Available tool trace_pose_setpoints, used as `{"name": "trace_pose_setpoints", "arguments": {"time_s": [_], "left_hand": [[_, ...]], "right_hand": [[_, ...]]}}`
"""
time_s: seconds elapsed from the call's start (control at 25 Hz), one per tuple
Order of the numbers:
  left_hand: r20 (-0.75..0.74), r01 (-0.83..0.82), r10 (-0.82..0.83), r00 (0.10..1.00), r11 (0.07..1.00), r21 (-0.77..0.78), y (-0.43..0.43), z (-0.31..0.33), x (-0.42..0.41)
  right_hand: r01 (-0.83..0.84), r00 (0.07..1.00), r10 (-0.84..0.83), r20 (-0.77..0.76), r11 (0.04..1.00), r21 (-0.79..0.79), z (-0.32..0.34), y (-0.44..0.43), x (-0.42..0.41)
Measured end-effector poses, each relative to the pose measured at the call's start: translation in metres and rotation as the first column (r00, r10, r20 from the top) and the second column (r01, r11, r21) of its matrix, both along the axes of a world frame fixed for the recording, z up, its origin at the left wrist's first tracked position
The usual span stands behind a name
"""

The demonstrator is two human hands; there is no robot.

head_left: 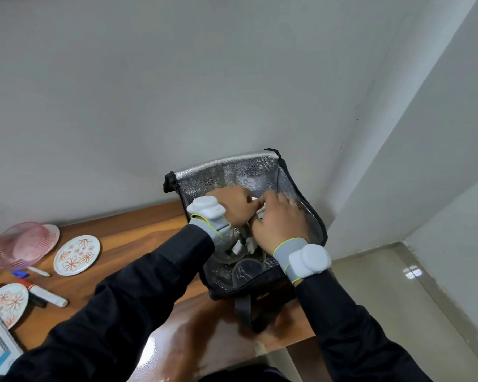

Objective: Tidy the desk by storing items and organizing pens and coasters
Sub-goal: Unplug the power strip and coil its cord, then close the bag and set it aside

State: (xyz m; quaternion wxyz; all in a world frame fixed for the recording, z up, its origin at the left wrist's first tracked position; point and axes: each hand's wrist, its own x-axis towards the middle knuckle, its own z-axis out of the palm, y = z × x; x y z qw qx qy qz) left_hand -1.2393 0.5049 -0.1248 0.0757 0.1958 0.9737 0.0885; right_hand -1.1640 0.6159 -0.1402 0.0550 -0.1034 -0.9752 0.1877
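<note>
Both arms reach forward into the open foil-lined bag (240, 172), which stands at the right end of the counter (138, 238). The left hand (236, 205) is knuckles-up, fingers curled down inside; cannot tell what it grips. Touching it, the right hand (280, 226) curls its fingers on a white item (255, 200). Floral coasters (77, 255) and pens (49, 295) lie well left, near a pink basket (22, 244).
</note>
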Motion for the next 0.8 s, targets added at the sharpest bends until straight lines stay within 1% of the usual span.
{"name": "trace_pose_setpoints", "arguments": {"time_s": [0.08,0.2,0.28,0.36,0.44,0.52,0.64,0.8], "left_hand": [[-0.005,0.016,-0.016,1.000,1.000,0.026,-0.003,0.000,0.001],[-0.035,-0.006,0.012,0.999,0.990,0.143,-0.021,0.007,0.005],[-0.124,-0.013,0.042,0.991,0.975,0.223,-0.034,0.015,0.012],[-0.206,0.007,0.063,0.977,0.947,0.320,-0.050,0.027,0.018],[-0.202,-0.010,0.116,0.972,0.887,0.461,-0.077,0.041,0.020],[-0.170,-0.056,0.180,0.969,0.828,0.558,-0.108,0.049,0.022],[-0.149,-0.078,0.220,0.964,0.772,0.631,-0.141,0.053,0.034],[-0.150,-0.175,0.372,0.916,0.708,0.684,-0.223,0.040,0.062]], "right_hand": [[-0.060,0.998,0.059,0.029,0.998,0.009,0.004,-0.006,-0.002],[-0.096,0.995,0.096,0.019,0.995,-0.007,0.014,-0.021,-0.005],[-0.098,0.994,0.097,-0.043,0.995,-0.027,0.026,-0.030,-0.005],[-0.115,0.984,0.106,-0.140,0.991,-0.062,0.038,-0.045,-0.005],[-0.152,0.965,0.130,-0.226,0.985,-0.081,0.051,-0.072,-0.006],[-0.209,0.948,0.175,-0.268,0.972,-0.105,0.062,-0.102,-0.009],[-0.268,0.927,0.226,-0.300,0.958,-0.106,0.067,-0.131,-0.011],[-0.431,0.871,0.378,-0.313,0.894,-0.119,0.061,-0.207,-0.005]]}}
